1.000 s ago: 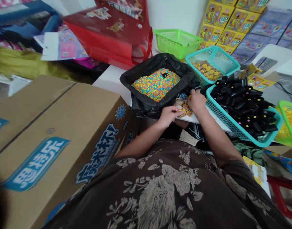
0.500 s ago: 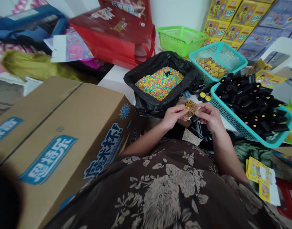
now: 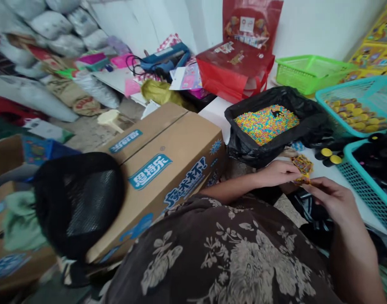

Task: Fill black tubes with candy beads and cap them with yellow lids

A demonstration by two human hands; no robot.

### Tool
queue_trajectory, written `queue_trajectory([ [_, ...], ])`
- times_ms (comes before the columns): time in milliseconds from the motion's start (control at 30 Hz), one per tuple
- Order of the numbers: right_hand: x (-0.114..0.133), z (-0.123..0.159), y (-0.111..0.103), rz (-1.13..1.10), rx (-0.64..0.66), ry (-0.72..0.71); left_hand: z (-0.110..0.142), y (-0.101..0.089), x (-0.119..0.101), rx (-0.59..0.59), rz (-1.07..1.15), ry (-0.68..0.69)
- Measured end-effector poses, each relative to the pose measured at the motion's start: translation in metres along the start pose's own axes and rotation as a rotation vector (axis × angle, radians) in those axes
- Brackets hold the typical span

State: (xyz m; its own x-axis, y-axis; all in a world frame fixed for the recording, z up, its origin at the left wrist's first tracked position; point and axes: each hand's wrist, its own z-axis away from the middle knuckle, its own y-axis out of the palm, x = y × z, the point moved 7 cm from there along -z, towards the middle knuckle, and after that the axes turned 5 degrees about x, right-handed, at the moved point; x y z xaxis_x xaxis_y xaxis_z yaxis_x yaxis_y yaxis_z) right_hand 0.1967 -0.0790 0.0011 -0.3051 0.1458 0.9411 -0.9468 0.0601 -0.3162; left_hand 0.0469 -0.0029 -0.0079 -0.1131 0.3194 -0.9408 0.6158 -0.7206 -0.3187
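My left hand is closed in a pinch at a small yellow printed label. From the other side the fingertips of my right hand are pinched on the edge of the same label. Just beyond them, more yellow printed labels lie at the table edge. Two black tubes with yellow ends rest to the right. A black-lined tub of small coloured balls stands beyond my left hand, with a dark thing lying among the balls.
At the right, a turquoise basket holds black tubes, and another turquoise basket holds yellow-capped ones. Further back are a green basket and a red bag. A large carton stands at my left, with a black mesh-like object beside it.
My view has swung left, so everything sits further right. The fingers have shifted on the label, and the black tube seen under my right hand is out of sight.
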Motion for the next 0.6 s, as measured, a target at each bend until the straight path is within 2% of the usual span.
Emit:
queue_trajectory([
  [100,0.004,0.001,-0.003,-0.053,-0.036,-0.021,0.002,0.000,0.004,0.000,0.143,-0.018],
  [267,0.009,0.006,-0.016,-0.324,-0.224,-0.047,0.012,0.000,0.006,-0.060,0.379,-0.082],
  [433,0.011,-0.001,-0.012,-0.367,-0.200,-0.110,0.012,-0.004,-0.003,-0.033,0.341,-0.031],
  [600,0.014,0.000,-0.008,-0.358,-0.181,-0.149,0.012,-0.004,-0.009,-0.054,0.311,0.014],
])
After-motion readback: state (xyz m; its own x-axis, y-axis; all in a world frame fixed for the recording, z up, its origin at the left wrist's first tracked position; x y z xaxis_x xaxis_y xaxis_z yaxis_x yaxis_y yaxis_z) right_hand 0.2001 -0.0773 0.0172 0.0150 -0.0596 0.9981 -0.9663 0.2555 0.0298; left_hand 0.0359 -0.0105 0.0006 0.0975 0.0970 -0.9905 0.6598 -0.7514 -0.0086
